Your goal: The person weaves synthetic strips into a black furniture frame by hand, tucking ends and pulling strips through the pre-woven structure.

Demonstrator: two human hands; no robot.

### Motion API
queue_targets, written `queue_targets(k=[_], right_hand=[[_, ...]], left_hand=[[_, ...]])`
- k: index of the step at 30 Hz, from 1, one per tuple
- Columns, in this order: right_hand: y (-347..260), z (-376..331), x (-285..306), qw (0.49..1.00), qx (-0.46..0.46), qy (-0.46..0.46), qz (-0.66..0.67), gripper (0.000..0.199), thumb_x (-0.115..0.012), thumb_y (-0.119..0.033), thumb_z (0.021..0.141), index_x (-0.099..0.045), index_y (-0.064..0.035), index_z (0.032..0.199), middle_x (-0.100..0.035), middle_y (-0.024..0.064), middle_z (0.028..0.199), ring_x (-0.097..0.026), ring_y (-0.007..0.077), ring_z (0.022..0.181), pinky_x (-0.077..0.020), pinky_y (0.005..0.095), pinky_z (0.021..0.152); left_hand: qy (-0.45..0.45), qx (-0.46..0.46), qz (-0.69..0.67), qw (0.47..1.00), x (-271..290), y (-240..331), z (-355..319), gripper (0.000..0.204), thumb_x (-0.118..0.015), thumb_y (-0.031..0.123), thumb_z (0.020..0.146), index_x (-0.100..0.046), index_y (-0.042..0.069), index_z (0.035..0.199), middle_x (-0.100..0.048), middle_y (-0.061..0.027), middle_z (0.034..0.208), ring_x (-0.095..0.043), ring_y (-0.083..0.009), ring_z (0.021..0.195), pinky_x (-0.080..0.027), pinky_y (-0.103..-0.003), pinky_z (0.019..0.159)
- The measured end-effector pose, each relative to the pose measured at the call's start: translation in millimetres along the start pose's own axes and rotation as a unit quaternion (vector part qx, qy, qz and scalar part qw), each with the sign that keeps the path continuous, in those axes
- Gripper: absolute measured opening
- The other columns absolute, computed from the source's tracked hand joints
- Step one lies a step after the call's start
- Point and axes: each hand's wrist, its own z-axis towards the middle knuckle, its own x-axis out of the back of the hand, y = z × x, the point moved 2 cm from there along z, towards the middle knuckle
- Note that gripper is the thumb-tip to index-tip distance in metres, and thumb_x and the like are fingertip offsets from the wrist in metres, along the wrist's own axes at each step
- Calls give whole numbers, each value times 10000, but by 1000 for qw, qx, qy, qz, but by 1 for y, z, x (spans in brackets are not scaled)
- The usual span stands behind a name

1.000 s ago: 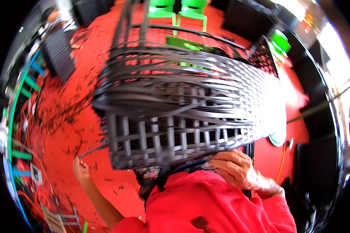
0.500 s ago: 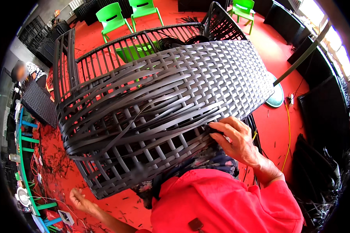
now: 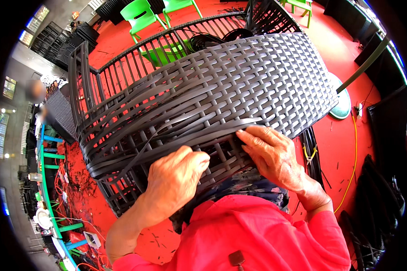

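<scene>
Head view. A dark grey woven chair frame (image 3: 203, 95) lay tilted across the person's lap, filling the middle of the picture, its finished weave toward the upper right and loose flat strips (image 3: 135, 131) fanning out at the lower left. Bare vertical bars of the frame showed along the upper left edge.

The left hand (image 3: 176, 178) was curled into a loose fist on the lower edge of the weave, fingers bent around what looked like a strip; the exact strip gripped could not be made out. The right hand (image 3: 271, 153) lay just beside it, flat on the weave with fingers stretched, fingertips pressing a strip at the edge; it was not closed around anything.

Both forearms came up from a red sleeve (image 3: 257, 235) at the bottom.

The floor (image 3: 343, 149) was red. Green plastic chairs (image 3: 142, 13) stood at the top, well apart from the frame. A yellow cable (image 3: 353, 167) ran along the floor at right, and a round pale green base (image 3: 343, 101) sat near the frame's right corner.
</scene>
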Motion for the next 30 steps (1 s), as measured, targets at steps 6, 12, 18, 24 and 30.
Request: queue_targets(k=[6,12,18,24,30], right_hand=[[17,13,-2,998,-36,-10,56,266,-689,-77,744,-662,-63,1008,-629,88,934,-596,252,761,-487,340,671],[14,-2,-1,995,-12,-61,77,273,-732,-216,697,-677,-139,954,-546,0,859,-499,208,800,-402,341,688],[7,0,-4,995,-30,-63,73,345,-753,-254,618,-672,-201,949,-456,-38,795,-438,168,781,-310,324,674],[-2,5,-20,997,-38,-17,67,306,-760,-223,606,-636,-158,878,-460,-11,794,-443,190,796,-326,340,687],[6,12,-16,997,8,-62,46,211,-717,-255,695,-614,-153,848,-481,3,770,-464,198,754,-352,334,681]], left_hand=[[71,-9,43,996,-9,-15,31,154,-694,78,735,-619,64,869,-513,-70,801,-555,-264,691,-457,-364,625],[-15,-13,154,988,-13,-2,16,181,-731,127,687,-628,77,827,-480,-36,762,-522,-230,711,-443,-345,633],[43,-65,234,969,-20,-3,13,165,-706,13,694,-625,38,836,-508,-52,708,-523,-241,643,-432,-353,574],[65,-148,314,935,-24,-13,9,192,-599,40,736,-620,-25,915,-511,-82,748,-556,-230,658,-483,-319,583],[45,-145,338,929,-26,-14,9,230,-597,20,731,-619,-38,952,-517,-90,741,-559,-237,644,-491,-327,582]])
